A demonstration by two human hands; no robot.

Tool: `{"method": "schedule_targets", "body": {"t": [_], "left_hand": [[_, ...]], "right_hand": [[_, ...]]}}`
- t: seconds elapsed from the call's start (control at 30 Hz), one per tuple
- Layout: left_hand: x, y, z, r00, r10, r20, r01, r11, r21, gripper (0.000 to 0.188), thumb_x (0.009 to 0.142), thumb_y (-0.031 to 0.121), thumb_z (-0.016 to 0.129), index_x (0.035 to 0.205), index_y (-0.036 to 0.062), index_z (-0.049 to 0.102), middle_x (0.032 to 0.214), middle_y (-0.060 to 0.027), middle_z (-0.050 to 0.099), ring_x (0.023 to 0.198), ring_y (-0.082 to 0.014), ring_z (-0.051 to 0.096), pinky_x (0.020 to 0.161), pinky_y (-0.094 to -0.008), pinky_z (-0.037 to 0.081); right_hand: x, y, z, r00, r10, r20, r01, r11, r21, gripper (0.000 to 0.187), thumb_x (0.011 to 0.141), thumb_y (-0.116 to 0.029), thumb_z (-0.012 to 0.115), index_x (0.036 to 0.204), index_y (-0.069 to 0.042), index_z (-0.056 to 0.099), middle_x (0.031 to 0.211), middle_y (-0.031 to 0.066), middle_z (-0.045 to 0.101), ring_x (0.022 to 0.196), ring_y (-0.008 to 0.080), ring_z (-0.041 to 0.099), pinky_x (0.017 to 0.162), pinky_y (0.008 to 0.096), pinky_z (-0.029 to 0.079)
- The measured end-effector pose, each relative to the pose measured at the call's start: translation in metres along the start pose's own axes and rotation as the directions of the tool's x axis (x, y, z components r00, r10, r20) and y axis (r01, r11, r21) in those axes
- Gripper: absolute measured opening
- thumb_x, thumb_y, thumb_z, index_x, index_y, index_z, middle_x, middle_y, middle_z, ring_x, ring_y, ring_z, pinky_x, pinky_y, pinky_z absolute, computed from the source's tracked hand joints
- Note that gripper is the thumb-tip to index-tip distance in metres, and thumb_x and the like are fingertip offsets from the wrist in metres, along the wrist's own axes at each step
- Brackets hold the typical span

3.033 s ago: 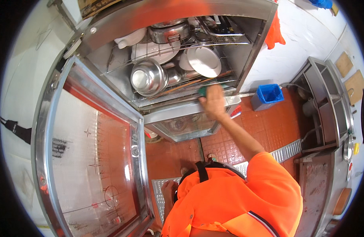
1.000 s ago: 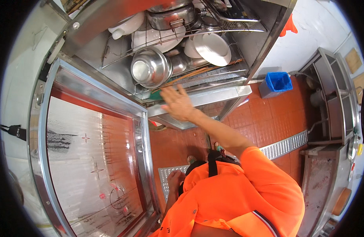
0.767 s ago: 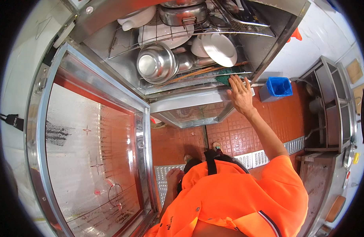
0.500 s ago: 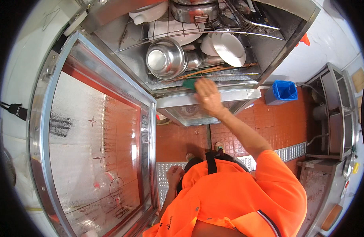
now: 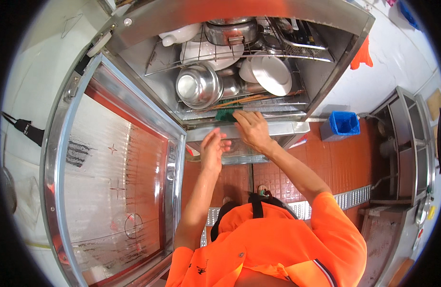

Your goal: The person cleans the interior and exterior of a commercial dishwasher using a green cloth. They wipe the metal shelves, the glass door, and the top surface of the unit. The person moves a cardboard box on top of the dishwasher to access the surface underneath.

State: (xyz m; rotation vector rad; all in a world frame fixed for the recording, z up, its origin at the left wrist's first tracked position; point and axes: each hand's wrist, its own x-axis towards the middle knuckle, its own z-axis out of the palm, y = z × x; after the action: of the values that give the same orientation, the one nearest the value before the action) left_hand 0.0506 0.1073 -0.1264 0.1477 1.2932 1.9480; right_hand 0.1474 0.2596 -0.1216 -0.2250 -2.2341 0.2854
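My right hand is closed on a green scouring pad at the front lower edge of a steel dish cabinet. The pad shows beyond my fingertips, against the sill below the bottom rack. To its left, my left hand is raised in front of the cabinet with its fingers apart and nothing in it. Just behind the pad lie long thin brown sticks. Steel bowls rest tipped on their side at the left of that rack. White dishes lean to the right of them.
An open glass-panelled door stands at my left. Overhead, a wire shelf carries a steel pot, white crockery and a wire basket. A blue-lined bin sits on the red tiled floor, near a steel shelf unit.
My left hand has come up from beside my waist to the cabinet front. My right hand and the scouring pad have shifted slightly left and stay along the sill. The view has tilted a little.
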Motion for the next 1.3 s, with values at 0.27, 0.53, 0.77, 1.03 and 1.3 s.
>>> {"method": "schedule_targets", "body": {"t": [0.27, 0.53, 0.77, 1.03, 1.3], "left_hand": [[0.097, 0.008, -0.014, 0.985, -0.172, 0.010, 0.164, 0.920, -0.355, 0.020, 0.095, 0.014, 0.055, 0.113, 0.0056, 0.053, 0.095, -0.0126, 0.065, 0.078, -0.0229, 0.062, 0.066, -0.0352, 0.052], [0.106, 0.002, -0.018, 0.988, -0.141, 0.064, 0.155, 0.894, -0.421, 0.011, 0.090, 0.007, 0.058, 0.101, 0.0060, 0.059, 0.093, -0.0095, 0.065, 0.081, -0.0204, 0.059, 0.071, -0.0341, 0.050], [0.109, 0.002, -0.027, 0.977, -0.155, 0.144, 0.198, 0.910, -0.364, 0.014, 0.091, 0.009, 0.058, 0.104, 0.0061, 0.062, 0.094, -0.0094, 0.066, 0.081, -0.0205, 0.059, 0.071, -0.0340, 0.050], [0.112, 0.004, -0.019, 0.987, -0.132, 0.093, 0.156, 0.934, -0.320, 0.019, 0.091, 0.014, 0.060, 0.107, 0.0045, 0.064, 0.094, -0.0087, 0.067, 0.081, -0.0186, 0.060, 0.071, -0.0320, 0.049], [0.112, 0.004, -0.016, 0.988, -0.073, 0.137, 0.106, 0.963, -0.248, 0.016, 0.096, 0.016, 0.056, 0.104, 0.0036, 0.063, 0.096, -0.0101, 0.069, 0.076, -0.0166, 0.062, 0.068, -0.0302, 0.050]], "right_hand": [[0.078, 0.070, -0.021, 0.930, -0.062, 0.363, 0.118, 0.984, -0.134, 0.009, 0.068, -0.004, 0.063, 0.076, -0.007, 0.067, 0.086, 0.0117, 0.065, 0.070, 0.0314, 0.066, 0.057, 0.0423, 0.052], [0.099, 0.090, 0.006, 0.744, -0.166, 0.647, 0.342, 0.927, -0.155, 0.002, 0.069, -0.011, 0.067, 0.067, -0.011, 0.068, 0.075, 0.0130, 0.069, 0.072, 0.0322, 0.069, 0.062, 0.0409, 0.054], [0.108, 0.082, -0.007, 0.633, -0.250, 0.733, 0.514, 0.843, -0.156, 0.007, 0.071, -0.012, 0.065, 0.067, -0.008, 0.069, 0.075, 0.0138, 0.069, 0.069, 0.0302, 0.069, 0.061, 0.0401, 0.054], [0.106, 0.089, -0.019, 0.608, -0.210, 0.766, 0.488, 0.860, -0.151, 0.008, 0.072, -0.010, 0.061, 0.068, -0.007, 0.067, 0.074, 0.0142, 0.068, 0.070, 0.0314, 0.068, 0.061, 0.0413, 0.053], [0.113, 0.090, -0.012, 0.582, -0.178, 0.794, 0.390, 0.918, -0.080, 0.006, 0.073, -0.010, 0.064, 0.072, -0.006, 0.067, 0.078, 0.0144, 0.068, 0.076, 0.0345, 0.067, 0.065, 0.0421, 0.053]]}}
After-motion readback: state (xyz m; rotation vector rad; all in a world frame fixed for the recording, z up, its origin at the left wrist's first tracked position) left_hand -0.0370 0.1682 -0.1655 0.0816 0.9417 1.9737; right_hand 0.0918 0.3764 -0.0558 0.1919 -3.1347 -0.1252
